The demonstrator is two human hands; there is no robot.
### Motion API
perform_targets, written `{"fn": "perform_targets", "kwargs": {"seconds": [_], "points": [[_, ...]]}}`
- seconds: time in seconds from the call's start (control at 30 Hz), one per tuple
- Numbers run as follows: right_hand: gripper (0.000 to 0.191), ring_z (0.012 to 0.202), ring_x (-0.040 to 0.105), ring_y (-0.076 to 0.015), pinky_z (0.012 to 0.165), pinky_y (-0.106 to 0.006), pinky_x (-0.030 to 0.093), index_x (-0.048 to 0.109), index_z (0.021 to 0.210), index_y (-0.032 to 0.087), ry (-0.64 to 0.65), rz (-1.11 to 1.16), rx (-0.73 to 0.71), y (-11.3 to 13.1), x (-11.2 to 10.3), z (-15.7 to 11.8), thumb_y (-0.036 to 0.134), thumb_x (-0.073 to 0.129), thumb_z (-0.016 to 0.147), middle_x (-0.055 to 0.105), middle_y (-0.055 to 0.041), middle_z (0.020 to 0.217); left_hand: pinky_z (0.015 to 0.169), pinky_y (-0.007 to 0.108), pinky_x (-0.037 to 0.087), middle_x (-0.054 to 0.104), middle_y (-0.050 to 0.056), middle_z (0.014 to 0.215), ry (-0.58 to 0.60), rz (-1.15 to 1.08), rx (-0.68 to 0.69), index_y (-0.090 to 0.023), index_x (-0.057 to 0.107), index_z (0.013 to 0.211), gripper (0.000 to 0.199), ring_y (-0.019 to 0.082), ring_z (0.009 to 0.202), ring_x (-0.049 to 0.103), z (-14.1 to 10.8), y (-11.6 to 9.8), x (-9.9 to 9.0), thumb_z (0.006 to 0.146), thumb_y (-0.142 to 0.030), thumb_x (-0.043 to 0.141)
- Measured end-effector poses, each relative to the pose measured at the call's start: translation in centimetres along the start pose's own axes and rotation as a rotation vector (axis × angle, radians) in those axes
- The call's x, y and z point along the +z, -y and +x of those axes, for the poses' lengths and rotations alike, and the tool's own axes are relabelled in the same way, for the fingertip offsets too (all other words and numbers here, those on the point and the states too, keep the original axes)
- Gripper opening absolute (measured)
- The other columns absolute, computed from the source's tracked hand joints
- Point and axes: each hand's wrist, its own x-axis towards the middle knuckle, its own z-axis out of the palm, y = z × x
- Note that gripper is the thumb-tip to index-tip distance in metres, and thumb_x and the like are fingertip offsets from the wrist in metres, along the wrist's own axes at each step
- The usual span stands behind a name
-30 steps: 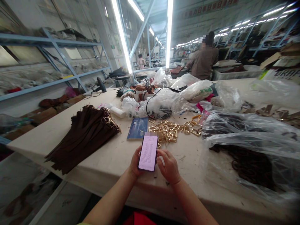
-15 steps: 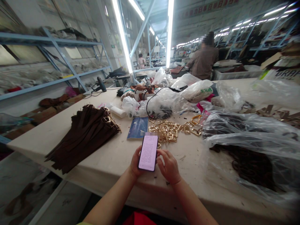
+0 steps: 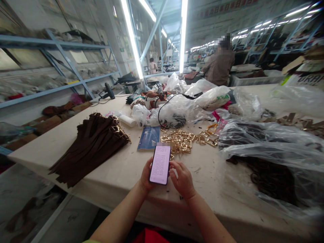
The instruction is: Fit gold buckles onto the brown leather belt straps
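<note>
A phone (image 3: 160, 164) with a lit screen full of text is held upright over the table's near edge. My left hand (image 3: 146, 175) is closed around its left side. At its right edge is my right hand (image 3: 182, 179), fingers bent and partly spread, the fingertips touching the phone's side. Just beyond the phone lies a blue booklet (image 3: 149, 137), beside a loose heap of gold metal buckles (image 3: 181, 140). To the left, a stack of dark brown straps (image 3: 91, 148) with gold buckles at their far ends rests on the table.
Clear plastic bags (image 3: 177, 108) are piled across the table's middle. On the right, a large plastic bag (image 3: 273, 179) holds dark brown pieces. A black tool (image 3: 109, 91) with a cord stands at the back left. A person (image 3: 220, 64) is beyond the table, facing away.
The text on the phone's screen has shifted slightly. Both hands stay in nearly the same place.
</note>
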Motion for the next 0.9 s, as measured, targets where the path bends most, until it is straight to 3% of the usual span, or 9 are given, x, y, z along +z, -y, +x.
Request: {"fn": "perform_targets", "kwargs": {"seconds": [0.9], "points": [[0.029,0.086,0.057,-0.0193,0.077,-0.035,0.049,0.051,0.110,0.018,0.000,-0.002,0.012,-0.09,-0.06,0.04,0.023,0.044,0.083,0.059,-0.0086,0.093,0.088,0.040,0.042,0.064,0.017,0.104,-0.020,-0.018,-0.022,-0.004,0.053,0.115,0.054,0.027,0.094,0.061,0.31,-0.12,-0.72,0.082,-0.045,0.041]]}}
